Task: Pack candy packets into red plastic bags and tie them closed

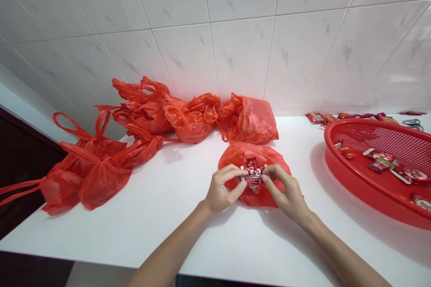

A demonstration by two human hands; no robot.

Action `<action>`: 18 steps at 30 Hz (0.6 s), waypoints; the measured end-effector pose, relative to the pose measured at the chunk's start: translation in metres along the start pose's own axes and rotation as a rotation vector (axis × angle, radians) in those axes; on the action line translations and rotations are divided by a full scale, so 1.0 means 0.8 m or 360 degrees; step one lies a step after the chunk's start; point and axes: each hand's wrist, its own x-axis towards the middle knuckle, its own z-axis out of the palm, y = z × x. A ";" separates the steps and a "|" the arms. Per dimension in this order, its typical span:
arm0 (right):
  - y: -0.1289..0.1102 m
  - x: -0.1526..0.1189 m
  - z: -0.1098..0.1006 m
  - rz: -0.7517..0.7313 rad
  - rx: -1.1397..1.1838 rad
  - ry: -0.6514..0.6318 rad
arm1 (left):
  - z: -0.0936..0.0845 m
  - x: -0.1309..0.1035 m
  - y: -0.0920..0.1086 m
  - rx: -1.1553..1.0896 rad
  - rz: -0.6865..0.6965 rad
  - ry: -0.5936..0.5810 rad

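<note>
A small red-and-white wrapped snack packet [255,171] is pinched at its two ends between my hands. My left hand [226,188] grips its left end with thumb and fingers. At the other end, my right hand [283,187] does the same. Just beneath lies an opened red plastic bag [232,154], its mouth spread wide on the table. Inside the bag, a dark red packet [251,162] and other red printed wrapping show; my fingers and the held packet partly cover them.
Tied red bags [106,179] stand at the left, and several more red bags [193,119] line the tiled wall [242,54]. At the right, a red mesh basket [357,197] contains several packets. Behind it lie more packets [316,118] and grey-handled scissors [412,122].
</note>
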 end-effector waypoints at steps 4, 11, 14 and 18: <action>0.000 -0.001 -0.001 0.0005 -0.0006 -0.0022 | 0.000 -0.001 -0.001 0.0018 -0.0036 -0.0017; 0.001 -0.001 -0.002 -0.0011 -0.0036 -0.0011 | 0.000 -0.002 -0.001 0.0014 -0.0019 -0.0036; 0.004 0.001 -0.004 -0.0033 -0.0070 0.0001 | 0.003 -0.002 -0.001 0.0007 -0.0019 -0.0034; 0.010 0.003 -0.007 -0.0054 -0.0090 -0.0005 | 0.008 -0.003 -0.001 0.0017 -0.0051 -0.0035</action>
